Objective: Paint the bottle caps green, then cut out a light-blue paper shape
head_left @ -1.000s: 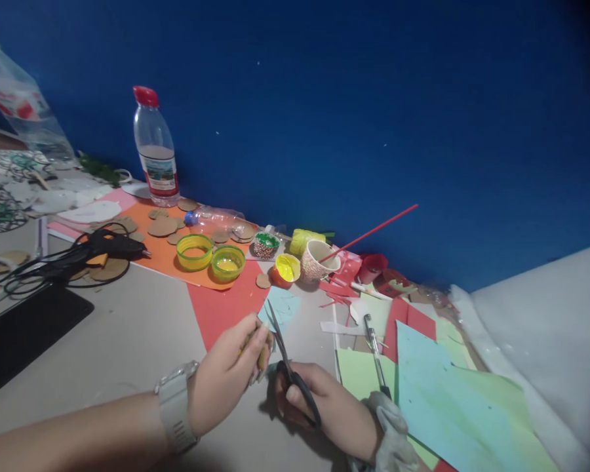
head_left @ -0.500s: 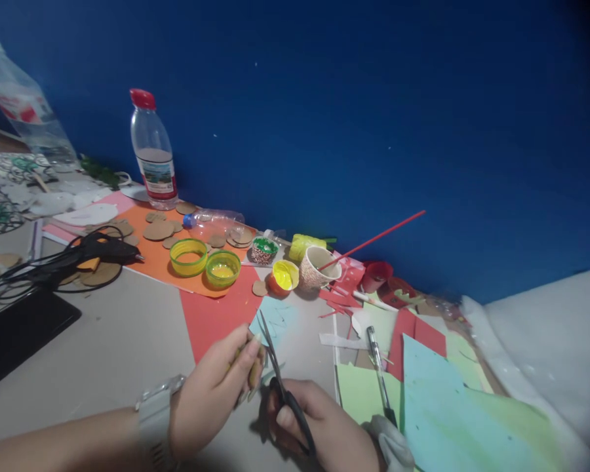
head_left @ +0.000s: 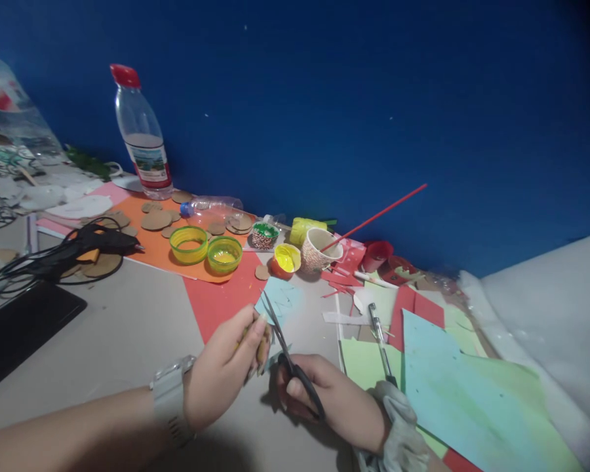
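My right hand [head_left: 324, 396] grips the black handles of a pair of scissors [head_left: 288, 357], whose blades point up and away over the grey table [head_left: 128, 334]. My left hand [head_left: 226, 367], with a white watch [head_left: 170, 400] on the wrist, is closed in a pinch on a small yellowish piece [head_left: 261, 347] held right against the blades. What the piece is I cannot make out. A light blue paper scrap [head_left: 282, 298] lies just beyond the blade tips.
Red paper [head_left: 221, 301] and orange paper [head_left: 162, 252] hold yellow-green lids [head_left: 191, 244], cardboard discs and paint cups [head_left: 285, 259]. A bottle [head_left: 140, 134] stands by the blue wall. A glue gun [head_left: 98, 241] lies left. Coloured sheets [head_left: 462, 393] and a pen [head_left: 381, 344] lie right.
Both hands stay together with the scissors at the small piece; the view shifted slightly, first dipping then rising. The grip looks unchanged.
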`<state>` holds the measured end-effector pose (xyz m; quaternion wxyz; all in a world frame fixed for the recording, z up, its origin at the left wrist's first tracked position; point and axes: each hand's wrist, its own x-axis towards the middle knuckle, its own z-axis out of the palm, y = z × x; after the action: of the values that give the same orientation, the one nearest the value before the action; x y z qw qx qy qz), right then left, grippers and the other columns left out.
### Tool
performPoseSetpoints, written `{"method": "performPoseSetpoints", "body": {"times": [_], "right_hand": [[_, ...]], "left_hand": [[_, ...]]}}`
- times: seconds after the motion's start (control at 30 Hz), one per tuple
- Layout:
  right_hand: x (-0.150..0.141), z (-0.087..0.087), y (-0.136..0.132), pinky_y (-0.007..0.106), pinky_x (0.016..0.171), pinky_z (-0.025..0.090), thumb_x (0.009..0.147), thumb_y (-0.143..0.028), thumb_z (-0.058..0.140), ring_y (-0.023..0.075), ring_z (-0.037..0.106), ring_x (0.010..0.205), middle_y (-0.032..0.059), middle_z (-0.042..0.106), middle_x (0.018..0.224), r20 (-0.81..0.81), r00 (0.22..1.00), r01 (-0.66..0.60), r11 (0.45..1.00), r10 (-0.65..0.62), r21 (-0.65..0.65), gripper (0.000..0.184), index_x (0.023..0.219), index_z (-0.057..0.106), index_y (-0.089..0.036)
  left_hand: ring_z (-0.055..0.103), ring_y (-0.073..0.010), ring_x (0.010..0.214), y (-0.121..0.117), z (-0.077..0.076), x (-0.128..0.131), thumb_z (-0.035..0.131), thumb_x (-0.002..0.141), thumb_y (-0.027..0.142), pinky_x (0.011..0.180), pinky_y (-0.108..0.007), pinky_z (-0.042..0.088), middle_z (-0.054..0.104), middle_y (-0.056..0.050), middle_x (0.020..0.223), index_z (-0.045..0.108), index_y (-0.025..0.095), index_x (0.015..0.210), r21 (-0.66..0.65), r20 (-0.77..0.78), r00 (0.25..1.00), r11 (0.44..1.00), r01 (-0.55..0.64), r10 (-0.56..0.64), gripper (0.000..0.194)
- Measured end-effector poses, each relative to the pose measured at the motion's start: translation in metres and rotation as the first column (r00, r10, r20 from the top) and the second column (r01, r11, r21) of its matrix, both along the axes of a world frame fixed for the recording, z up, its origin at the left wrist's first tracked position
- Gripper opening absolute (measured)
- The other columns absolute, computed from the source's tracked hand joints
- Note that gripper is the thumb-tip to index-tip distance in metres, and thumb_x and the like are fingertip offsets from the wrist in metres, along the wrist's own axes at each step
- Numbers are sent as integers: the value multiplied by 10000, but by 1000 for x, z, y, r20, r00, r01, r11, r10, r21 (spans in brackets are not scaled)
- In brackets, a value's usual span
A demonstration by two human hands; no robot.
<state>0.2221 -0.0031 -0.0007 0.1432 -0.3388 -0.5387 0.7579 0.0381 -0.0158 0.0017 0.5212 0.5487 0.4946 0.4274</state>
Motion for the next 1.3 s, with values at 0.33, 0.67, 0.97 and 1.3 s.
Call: {"method": "performPoseSetpoints", "body": {"times": [0.33, 0.67, 0.97, 1.3], "right_hand": [[0, 0, -1, 197, 443, 228, 762, -681, 602, 53, 309, 483, -51, 412, 567, 9, 1000, 5, 1000, -5, -7, 551, 731, 488, -142], [-2, 2, -2, 202, 433, 209, 754, -673, 618, 49, 284, 472, -65, 392, 558, -8, 1000, 29, 999, -30, -30, 538, 707, 457, -161], [-2, 5, -1, 202, 438, 217, 764, -688, 589, 50, 290, 471, -69, 382, 546, 8, 1000, 11, 1000, -12, 10, 549, 716, 462, -156], [-3, 4, -2, 200, 423, 205, 761, -688, 595, 47, 285, 455, -68, 387, 530, 7, 1000, 27, 1000, -27, 7, 549, 703, 456, -159]], "left_hand": [[432, -98, 506, -1, -1, -2, 327, 986, 421, 512, -220, 367, 458, 42, 576, 442, 196, 676, 37, -15, 1000, 999, 2, -1, 400], [423, -96, 514, -1, 2, -2, 315, 994, 390, 522, -219, 365, 454, 46, 579, 436, 197, 676, 71, -19, 1000, 997, 12, -11, 392], [427, -98, 521, 0, 1, -2, 310, 993, 388, 529, -224, 366, 453, 47, 586, 437, 198, 687, 75, -26, 1000, 997, 16, -14, 382], [421, -96, 525, -1, 3, -2, 312, 994, 367, 533, -228, 360, 443, 51, 586, 425, 200, 679, 80, -9, 1000, 996, 27, -26, 373]]}}
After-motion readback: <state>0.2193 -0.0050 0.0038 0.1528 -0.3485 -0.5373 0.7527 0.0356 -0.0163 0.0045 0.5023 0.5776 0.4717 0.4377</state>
